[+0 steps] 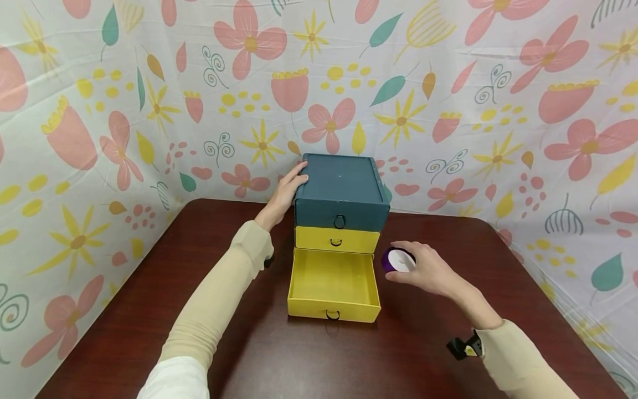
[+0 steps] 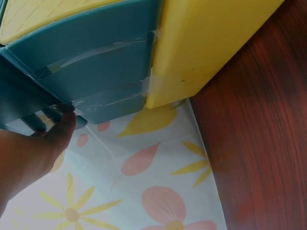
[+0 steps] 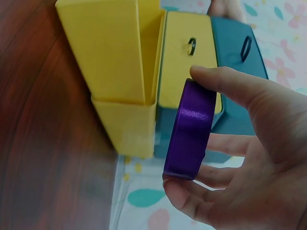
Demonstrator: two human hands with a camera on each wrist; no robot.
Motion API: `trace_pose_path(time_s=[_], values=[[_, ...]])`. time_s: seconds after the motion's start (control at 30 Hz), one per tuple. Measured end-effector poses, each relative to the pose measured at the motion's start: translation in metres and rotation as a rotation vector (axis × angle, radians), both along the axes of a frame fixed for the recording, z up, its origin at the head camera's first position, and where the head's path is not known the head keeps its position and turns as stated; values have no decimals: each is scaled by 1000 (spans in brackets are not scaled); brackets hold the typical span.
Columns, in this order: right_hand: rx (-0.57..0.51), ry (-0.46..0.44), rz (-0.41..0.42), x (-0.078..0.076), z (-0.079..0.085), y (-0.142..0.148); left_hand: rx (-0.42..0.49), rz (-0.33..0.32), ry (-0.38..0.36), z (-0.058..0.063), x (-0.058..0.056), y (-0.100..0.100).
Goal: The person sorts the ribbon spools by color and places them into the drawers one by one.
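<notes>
A small stack of drawers stands at the back of the table, with a dark teal top unit [image 1: 344, 177], a shut yellow middle drawer [image 1: 314, 239] and a yellow bottom drawer [image 1: 331, 277] pulled out, nothing inside it. My left hand [image 1: 285, 194] rests on the top unit's left edge; in the left wrist view its fingers are partly hidden behind the teal side. To the right of the pulled-out drawer, my right hand [image 1: 423, 269] holds a roll of purple ribbon [image 3: 192, 129] between thumb and fingers. The roll's white core [image 1: 401, 260] faces up in the head view.
The dark reddish-brown table [image 1: 239, 354] extends on both sides and in front of the drawers. Behind it hangs a white cloth [image 1: 329, 72] printed with flowers. Small black loop handles [image 1: 333, 315] stick out from the drawer fronts.
</notes>
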State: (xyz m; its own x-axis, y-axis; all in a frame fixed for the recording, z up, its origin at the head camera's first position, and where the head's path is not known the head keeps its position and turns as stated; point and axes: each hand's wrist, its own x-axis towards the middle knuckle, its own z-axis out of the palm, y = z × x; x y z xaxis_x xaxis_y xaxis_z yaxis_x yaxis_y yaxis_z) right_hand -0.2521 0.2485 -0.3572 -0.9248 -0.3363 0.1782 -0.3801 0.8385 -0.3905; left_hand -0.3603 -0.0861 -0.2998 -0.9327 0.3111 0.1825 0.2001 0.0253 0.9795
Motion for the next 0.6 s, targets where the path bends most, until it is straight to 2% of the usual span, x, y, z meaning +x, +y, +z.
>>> trace_pose_path(time_s=[0.13,0.37,0.6], values=[[2,-13,15,2,0,-10,1,4,1,-2,-3,0],[-3,-12,67,2,-2,-30,-3,30,20,-19,-21,0],[1,-44,109,3,-7,-51,-3,-1,0,0,-1,-1]])
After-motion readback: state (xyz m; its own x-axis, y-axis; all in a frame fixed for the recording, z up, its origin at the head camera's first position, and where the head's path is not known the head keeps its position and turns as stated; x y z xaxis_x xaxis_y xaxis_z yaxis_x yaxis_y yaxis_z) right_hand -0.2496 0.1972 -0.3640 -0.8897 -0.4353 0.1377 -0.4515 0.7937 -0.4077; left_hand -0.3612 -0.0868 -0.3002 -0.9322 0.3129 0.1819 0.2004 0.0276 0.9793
